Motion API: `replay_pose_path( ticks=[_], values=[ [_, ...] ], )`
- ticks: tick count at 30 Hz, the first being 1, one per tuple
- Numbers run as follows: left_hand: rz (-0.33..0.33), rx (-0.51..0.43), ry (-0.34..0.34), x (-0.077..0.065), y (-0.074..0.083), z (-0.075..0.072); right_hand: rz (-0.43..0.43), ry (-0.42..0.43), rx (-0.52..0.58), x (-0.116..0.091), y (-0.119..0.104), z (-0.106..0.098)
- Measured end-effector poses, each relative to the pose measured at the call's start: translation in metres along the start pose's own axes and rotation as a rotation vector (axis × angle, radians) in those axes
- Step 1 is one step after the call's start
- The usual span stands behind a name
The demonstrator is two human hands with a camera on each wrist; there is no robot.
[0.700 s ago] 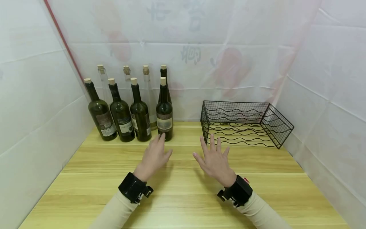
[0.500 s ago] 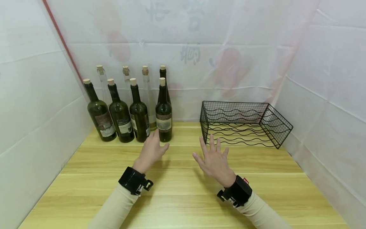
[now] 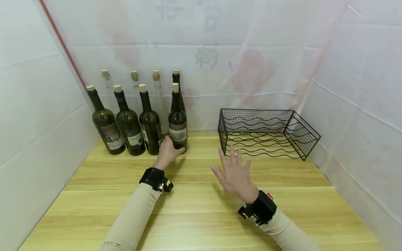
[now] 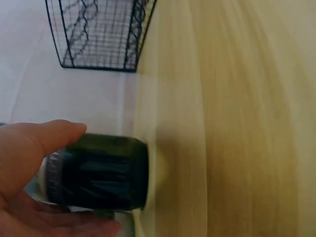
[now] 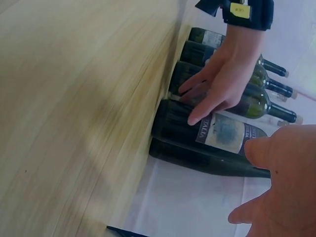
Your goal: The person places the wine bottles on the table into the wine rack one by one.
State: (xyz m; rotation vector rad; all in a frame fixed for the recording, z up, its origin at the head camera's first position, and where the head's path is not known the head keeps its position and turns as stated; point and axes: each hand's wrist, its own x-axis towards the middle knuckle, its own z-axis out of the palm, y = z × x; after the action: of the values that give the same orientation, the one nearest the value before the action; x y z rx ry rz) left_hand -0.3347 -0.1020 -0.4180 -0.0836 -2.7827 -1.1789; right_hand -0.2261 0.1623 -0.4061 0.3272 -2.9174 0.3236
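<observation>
My left hand (image 3: 168, 152) is at the lower part of a dark green corked wine bottle (image 3: 177, 129), the rightmost in the front row. In the left wrist view the thumb (image 4: 54, 136) lies along one side of the bottle's base and the fingers (image 4: 64, 222) reach along the other, fairly straight. The right wrist view shows those fingers in the gap beside the neighbouring wine bottle (image 5: 242, 101). Firm contact cannot be made out. My right hand (image 3: 236, 177) hovers over the table with fingers spread, holding nothing, in front of a black wire wine rack (image 3: 263, 156).
More green wine bottles (image 3: 128, 127) stand upright to the left. Behind them are several clear corked bottles (image 3: 158, 96) and a dark bottle (image 3: 176, 77), close to the white cloth wall (image 3: 201, 35). All stand on a wooden table (image 3: 201, 216).
My left hand has moved forward, from in front of the bottles to around the rightmost front bottle's lower part. The right hand has stayed nearly still. The head view has shifted slightly.
</observation>
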Motion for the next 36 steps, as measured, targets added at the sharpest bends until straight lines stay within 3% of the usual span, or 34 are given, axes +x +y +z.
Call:
replay_pose_path(
  ticks=[10,18,25,30,36],
  values=[
    [-0.071,-0.105,-0.028,0.018,-0.015,0.002,-0.001,0.000,0.003,0.002,0.000,-0.004],
    [0.004,-0.194,0.007,0.023,-0.027,0.008,-0.005,-0.005,-0.023,0.003,-0.001,-0.003],
    [0.049,-0.164,0.049,0.023,-0.029,0.006,-0.031,0.029,-0.050,0.002,-0.002,-0.005],
    [0.062,-0.116,0.033,0.016,-0.024,0.003,-0.123,0.152,-0.060,0.003,0.001,-0.007],
    [0.162,-0.001,0.021,0.005,-0.016,-0.003,-0.204,0.260,0.020,0.004,0.005,-0.011]
  ],
)
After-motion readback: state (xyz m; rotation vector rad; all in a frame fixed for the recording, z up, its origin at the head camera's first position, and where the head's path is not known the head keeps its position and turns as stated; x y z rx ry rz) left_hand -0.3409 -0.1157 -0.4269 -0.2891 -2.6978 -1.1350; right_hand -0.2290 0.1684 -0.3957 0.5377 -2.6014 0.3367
